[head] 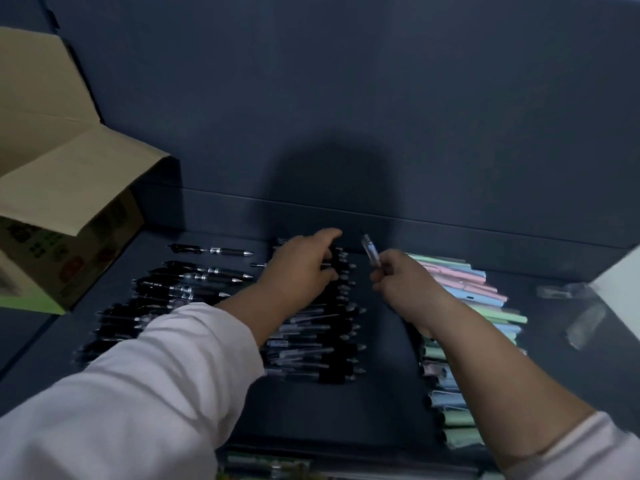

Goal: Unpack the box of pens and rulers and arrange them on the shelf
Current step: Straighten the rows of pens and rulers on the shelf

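pens [311, 362] lie in three rows on the dark blue shelf [388, 393], all to the right of the cardboard box [69, 188]. the box stands on the shelf with its flaps open.

the black pens [194, 282] form the row just beside the box, lying crosswise with their tips pointing away from it. the middle row [346, 327], of clear and black pens, comes next. the pastel pens [467, 289], in green, pink and blue, make up the row farthest from the box.

the left hand [301, 268] reaches out of a white sleeve [156, 393] to the far end of the middle row. its forefinger is stretched forward and its thumb is tucked under, with dark pens between them. the blur makes it impossible to tell whether it really holds one or only rests on them.

the right hand [398, 278] is between the middle row and the pastel pens, raised off the shelf. its fingers are curled and pinch a clear pen [370, 252] by the lower end, and the pen tilts up and back toward the box side.

beyond the pastel pens, farthest of all from the box, some clear plastic pieces [571, 306] lie on the shelf, too blurred to identify.
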Demonstrator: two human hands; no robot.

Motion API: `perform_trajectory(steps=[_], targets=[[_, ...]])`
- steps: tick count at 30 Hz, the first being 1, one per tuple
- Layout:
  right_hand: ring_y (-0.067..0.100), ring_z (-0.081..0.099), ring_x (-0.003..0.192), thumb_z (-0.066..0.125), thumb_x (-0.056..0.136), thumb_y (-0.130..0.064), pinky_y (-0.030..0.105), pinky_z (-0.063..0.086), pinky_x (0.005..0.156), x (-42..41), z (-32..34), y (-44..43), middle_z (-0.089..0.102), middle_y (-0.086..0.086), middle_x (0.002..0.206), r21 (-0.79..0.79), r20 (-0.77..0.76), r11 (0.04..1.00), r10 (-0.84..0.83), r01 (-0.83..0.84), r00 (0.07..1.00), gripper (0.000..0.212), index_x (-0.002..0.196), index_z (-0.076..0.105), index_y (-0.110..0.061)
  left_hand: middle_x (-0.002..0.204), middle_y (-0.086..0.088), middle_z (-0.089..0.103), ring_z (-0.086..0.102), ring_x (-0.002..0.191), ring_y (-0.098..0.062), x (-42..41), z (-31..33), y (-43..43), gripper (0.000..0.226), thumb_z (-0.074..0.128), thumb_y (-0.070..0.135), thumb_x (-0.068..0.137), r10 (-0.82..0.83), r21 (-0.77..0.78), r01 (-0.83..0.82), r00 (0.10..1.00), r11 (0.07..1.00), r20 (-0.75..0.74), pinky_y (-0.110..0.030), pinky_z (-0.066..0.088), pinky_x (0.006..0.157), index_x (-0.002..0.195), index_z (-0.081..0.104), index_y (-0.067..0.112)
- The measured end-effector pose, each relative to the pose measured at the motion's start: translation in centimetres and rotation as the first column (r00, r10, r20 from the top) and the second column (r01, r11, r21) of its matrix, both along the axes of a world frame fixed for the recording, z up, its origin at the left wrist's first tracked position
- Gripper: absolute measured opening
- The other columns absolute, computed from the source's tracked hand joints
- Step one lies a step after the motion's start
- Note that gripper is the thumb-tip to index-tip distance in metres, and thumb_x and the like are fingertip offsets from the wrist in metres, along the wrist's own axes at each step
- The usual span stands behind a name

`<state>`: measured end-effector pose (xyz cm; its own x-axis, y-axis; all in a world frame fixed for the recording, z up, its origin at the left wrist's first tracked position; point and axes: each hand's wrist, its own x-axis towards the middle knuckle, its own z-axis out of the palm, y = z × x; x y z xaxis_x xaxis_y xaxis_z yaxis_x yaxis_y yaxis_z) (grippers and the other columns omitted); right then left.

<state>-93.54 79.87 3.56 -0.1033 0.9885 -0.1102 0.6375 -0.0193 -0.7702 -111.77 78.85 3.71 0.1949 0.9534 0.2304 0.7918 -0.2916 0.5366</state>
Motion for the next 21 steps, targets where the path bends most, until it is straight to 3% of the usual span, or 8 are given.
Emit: perform_trajectory(steps=[3,7,12,15,18,21], targets=[[0.021,0.060,0.088,0.053,0.087,-0.003,0.025,0.039,0.071,-0.6,-0.1,-0.3,0.067,0.002,0.097,0.127,0.167,0.985,0.098,-0.120,0.981,0.024,0.097,0.063,-0.023,0.123,-0.004,0.060,0.054,0.113,-0.019,-1.9,-0.3,-0.6,0.062,0.070,0.021,0.085,0.084,-0.012,-0.083,0.995,0.996,0.054,-0.028,0.043,0.095,0.140,0.043,0.021],[0.025,0.059,0.101,0.051,0.088,-0.004,0.026,0.044,0.080,-2.8,-0.2,-0.4,0.065,0.006,0.110,0.246,0.354,0.935,0.157,-0.254,0.922,0.035,0.113,0.067,-0.024,0.120,-0.006,0.059,0.049,0.114,-0.023,-5.5,0.2,-2.8,0.044,0.063,0.027,0.089,0.175,0.074,-0.165,0.972,0.984,-0.156,-0.031,0.040,0.094,0.131,0.054,0.018],[0.027,0.047,0.120,0.054,0.093,-0.010,0.039,0.042,0.100,-6.2,-0.7,-0.1,0.052,0.006,0.129,0.164,0.559,0.895,0.262,-0.415,0.787,0.042,0.132,0.055,-0.026,0.116,-0.005,0.057,0.047,0.111,-0.025,-8.6,2.0,-5.9,0.039,0.059,0.031,0.090,0.173,0.178,-0.110,0.905,0.978,-0.388,-0.037,0.040,0.094,0.127,0.056,0.017],[0.027,0.048,0.119,0.053,0.094,-0.009,0.040,0.043,0.100,-7.3,-0.2,0.2,0.052,0.006,0.130,0.186,0.524,0.901,0.246,-0.391,0.815,0.041,0.133,0.054,-0.022,0.122,-0.002,0.054,0.045,0.116,-0.023,-9.5,3.4,-6.8,0.040,0.054,0.032,0.093,0.166,0.218,-0.078,0.892,0.973,-0.421,-0.036,0.036,0.100,0.131,0.052,0.019],[0.025,0.052,0.114,0.049,0.096,-0.010,0.030,0.043,0.093,-8.8,1.4,0.1,0.055,0.007,0.124,0.305,0.443,0.890,0.182,-0.338,0.878,0.033,0.126,0.060,-0.017,0.127,0.001,0.050,0.043,0.120,-0.019,-10.5,5.5,-7.6,0.044,0.050,0.036,0.095,0.155,0.255,-0.043,0.884,0.966,-0.441,-0.032,0.033,0.104,0.137,0.045,0.023],[0.021,0.053,0.108,0.048,0.098,-0.015,0.021,0.035,0.081,-11.9,4.5,-0.9,0.058,0.006,0.118,0.455,0.330,0.843,0.141,-0.288,0.933,0.026,0.119,0.064,-0.014,0.125,-0.002,0.054,0.047,0.116,-0.021,-12.7,8.6,-8.8,0.042,0.052,0.032,0.094,0.169,0.332,-0.043,0.918,0.942,-0.359,-0.032,0.036,0.100,0.134,0.049,0.019]])
